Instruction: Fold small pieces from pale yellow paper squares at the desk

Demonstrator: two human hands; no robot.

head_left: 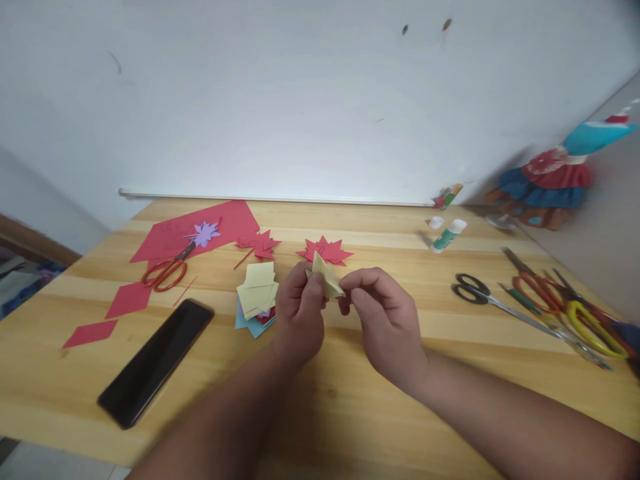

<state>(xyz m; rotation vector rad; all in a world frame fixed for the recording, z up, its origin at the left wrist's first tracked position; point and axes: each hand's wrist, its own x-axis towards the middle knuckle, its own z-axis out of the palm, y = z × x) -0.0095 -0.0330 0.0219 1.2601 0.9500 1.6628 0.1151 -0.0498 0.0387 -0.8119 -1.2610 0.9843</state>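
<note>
My left hand [303,310] pinches a small folded piece of pale yellow paper [325,277] between thumb and fingers, with one pointed flap standing up. At its right corner, the bent fingers of my right hand [385,320] close on the paper's edge. Just left of my left hand lies a pile of yellow paper squares [257,293], with light blue paper [245,320] and some red underneath. Beyond the hands lie two red paper leaf shapes, one on the right [325,251] and one on the left [265,245].
Left: a black phone [157,363], red-handled scissors [167,273], a purple paper leaf [206,233], red sheet [235,217] and red diamonds [129,299]. Right: a glue stick [449,235], its cap [437,222], black-handled scissors [473,287], yellow-handled scissors [595,330]. A white wall [300,100] stands behind.
</note>
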